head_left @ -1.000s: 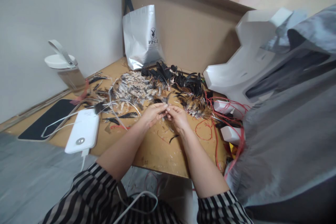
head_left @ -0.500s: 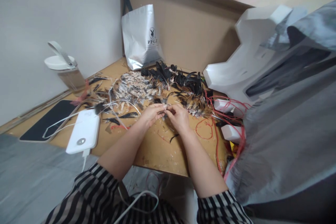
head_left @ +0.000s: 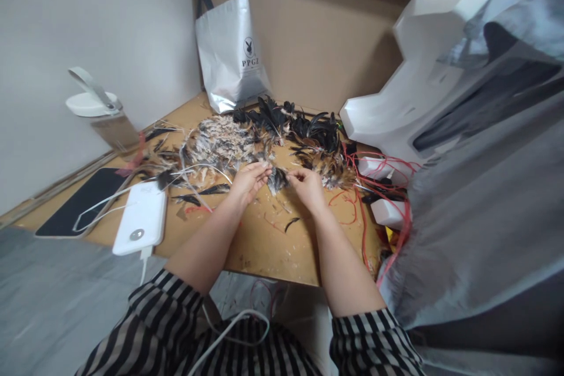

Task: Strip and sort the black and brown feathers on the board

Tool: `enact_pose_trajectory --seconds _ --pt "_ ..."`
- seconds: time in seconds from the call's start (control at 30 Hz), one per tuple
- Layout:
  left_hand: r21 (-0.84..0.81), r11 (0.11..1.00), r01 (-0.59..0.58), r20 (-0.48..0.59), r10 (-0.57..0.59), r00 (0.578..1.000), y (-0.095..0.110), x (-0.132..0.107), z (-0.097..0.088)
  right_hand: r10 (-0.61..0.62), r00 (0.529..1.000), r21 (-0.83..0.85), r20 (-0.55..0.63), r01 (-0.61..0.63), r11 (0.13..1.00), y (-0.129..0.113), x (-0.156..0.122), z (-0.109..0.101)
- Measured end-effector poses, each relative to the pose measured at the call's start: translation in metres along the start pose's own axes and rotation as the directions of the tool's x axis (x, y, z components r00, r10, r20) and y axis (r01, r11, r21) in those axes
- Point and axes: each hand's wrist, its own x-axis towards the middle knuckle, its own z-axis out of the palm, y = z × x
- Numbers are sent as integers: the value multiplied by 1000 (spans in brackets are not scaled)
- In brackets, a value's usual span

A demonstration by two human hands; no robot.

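My left hand [head_left: 251, 182] is above the middle of the table with its thumb and fingers pinched together. At its fingertips hangs a small tuft of dark grey feathers [head_left: 277, 181], its quill ends by the pinch. To the right of the tuft, my right hand [head_left: 307, 187] is also closed in a pinch; whatever lies between those fingertips is too small to make out. Behind the hands are a heap of pale-quilled feathers [head_left: 224, 141], a row of black feathers [head_left: 273, 117] and a brown feather bunch [head_left: 332, 170].
A white power bank [head_left: 140, 217] with cables and a dark tablet-like slab [head_left: 81, 202] lie at left, near a lidded cup [head_left: 112, 123]. A silver bag [head_left: 231, 59] stands behind. Red strings [head_left: 363, 229] and white power blocks [head_left: 390, 211] are at right, beside grey cloth [head_left: 484, 217].
My hands were together at the fingertips and are now apart, the right one shifted right and the left one left. The feather tuft now shows between them.
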Motion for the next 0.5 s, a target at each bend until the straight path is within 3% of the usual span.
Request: enact_pose_trajectory --seconds 0.13,0.5 --pt "-44 999 -1 -26 0 1000 -2 2 -2 71 976 -145 208 -41 989 5 -1 3" --pt "-28 1000 15 24 -14 1000 -8 3 -4 208 969 -391 137 -140 910 -10 -6 21"
